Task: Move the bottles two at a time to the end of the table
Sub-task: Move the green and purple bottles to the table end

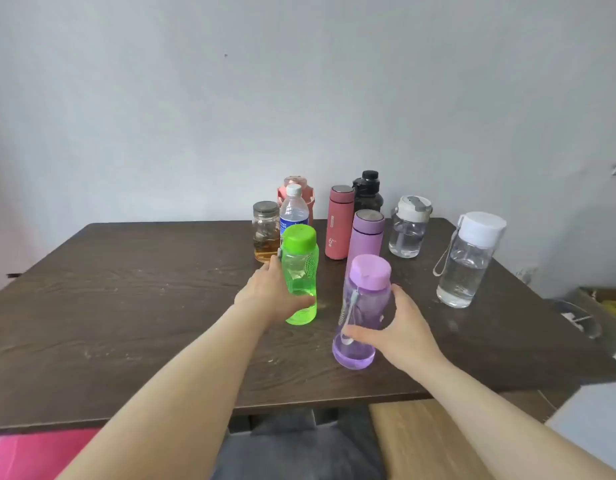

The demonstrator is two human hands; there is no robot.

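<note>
My left hand point(270, 294) is wrapped around a green bottle point(299, 265) with a green cap, upright at the table's middle. My right hand point(400, 327) grips a purple see-through bottle point(363, 303) with a lilac cap; it tilts slightly and looks lifted off the dark wooden table point(126, 306). Behind them, near the far edge, stand several bottles: a glass jar point(266, 232) with amber liquid, a clear water bottle point(294, 209), a pink bottle point(297, 183), a red flask point(339, 221), a black bottle point(368, 190) and a lilac flask point(365, 233).
Two clear bottles with white lids stand at the right: one point(408, 226) near the back, a taller one point(467, 258) with a strap by the right edge. A wooden bench point(421, 441) sits below the table's near edge. A grey wall rises right behind the table.
</note>
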